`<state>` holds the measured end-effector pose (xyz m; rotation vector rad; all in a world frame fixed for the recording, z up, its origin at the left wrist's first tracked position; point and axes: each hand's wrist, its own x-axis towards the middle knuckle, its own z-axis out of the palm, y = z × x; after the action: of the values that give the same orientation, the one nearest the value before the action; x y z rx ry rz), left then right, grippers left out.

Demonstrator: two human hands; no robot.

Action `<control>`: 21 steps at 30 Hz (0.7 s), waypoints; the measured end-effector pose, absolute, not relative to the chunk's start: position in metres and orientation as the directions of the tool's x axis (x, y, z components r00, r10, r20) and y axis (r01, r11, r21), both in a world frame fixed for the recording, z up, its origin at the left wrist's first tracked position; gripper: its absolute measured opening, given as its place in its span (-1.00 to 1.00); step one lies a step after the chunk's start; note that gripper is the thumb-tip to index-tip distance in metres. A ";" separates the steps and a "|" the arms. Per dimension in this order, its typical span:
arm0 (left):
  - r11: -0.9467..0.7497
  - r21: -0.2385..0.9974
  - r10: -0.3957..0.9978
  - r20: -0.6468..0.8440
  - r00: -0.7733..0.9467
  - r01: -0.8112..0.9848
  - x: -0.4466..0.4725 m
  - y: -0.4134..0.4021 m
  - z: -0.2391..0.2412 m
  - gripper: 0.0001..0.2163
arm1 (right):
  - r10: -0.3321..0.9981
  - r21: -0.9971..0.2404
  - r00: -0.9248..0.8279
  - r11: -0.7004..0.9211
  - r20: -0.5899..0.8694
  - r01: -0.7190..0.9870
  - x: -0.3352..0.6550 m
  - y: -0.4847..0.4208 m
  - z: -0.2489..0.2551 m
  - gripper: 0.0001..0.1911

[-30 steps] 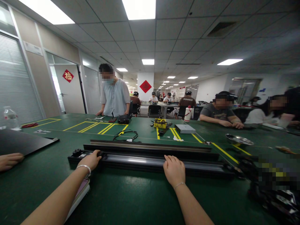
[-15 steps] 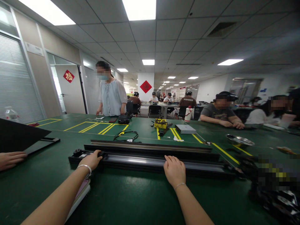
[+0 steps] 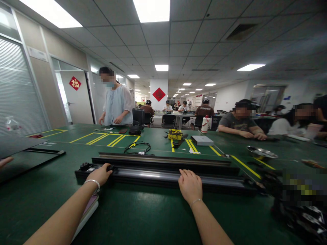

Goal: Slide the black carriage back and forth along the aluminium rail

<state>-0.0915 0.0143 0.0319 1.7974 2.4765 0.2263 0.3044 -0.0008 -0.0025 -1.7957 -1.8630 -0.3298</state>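
A long black linear rail unit (image 3: 153, 174), with a shiny metal strip along its top, lies crosswise in front of me. My left hand (image 3: 99, 175) is closed, its fingers pinching a small black block (image 3: 110, 168) near the unit's left end. Farther right, my right hand (image 3: 190, 185) curls over the unit's near side, fingertips on its top and thumb hidden. Behind it lies a second long dark rail (image 3: 163, 159), parallel and close by.
Beneath my left forearm is a notebook (image 3: 87, 212). Another person's hand (image 3: 5, 162) lifts a dark panel (image 3: 17, 144) at left. A cable (image 3: 139, 147), a grey box (image 3: 202, 140) and a metal bowl (image 3: 262, 153) stand beyond; blurred dark equipment (image 3: 301, 217) is at right.
My hands and the rail unit stay in place. At left, the other person's panel has tilted flatter and their hand has shifted. The standing person has moved slightly left.
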 end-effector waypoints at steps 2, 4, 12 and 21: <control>0.306 0.161 0.949 0.030 -0.315 0.938 -0.091 0.014 0.032 -0.55 | 0.854 -0.173 0.020 0.082 0.520 0.981 0.305 -0.001 -0.002 -0.59; 0.310 0.162 0.947 0.032 -0.319 0.937 -0.091 0.014 0.033 -0.56 | 0.858 -0.167 0.019 0.078 0.513 0.983 0.305 -0.001 -0.002 -0.59; 0.323 0.178 0.944 0.015 -0.330 0.930 -0.089 0.013 0.035 -0.55 | 0.860 -0.180 0.018 0.086 0.511 0.980 0.304 -0.001 -0.002 -0.59; 0.331 0.197 0.940 0.009 -0.340 0.923 -0.089 0.013 0.036 -0.56 | 0.857 -0.188 0.019 0.092 0.515 0.978 0.304 -0.001 -0.002 -0.59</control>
<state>-0.0886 0.0127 0.0361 1.7391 2.4750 0.2539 0.3044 -0.0009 -0.0022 -1.7962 -1.8696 -0.3124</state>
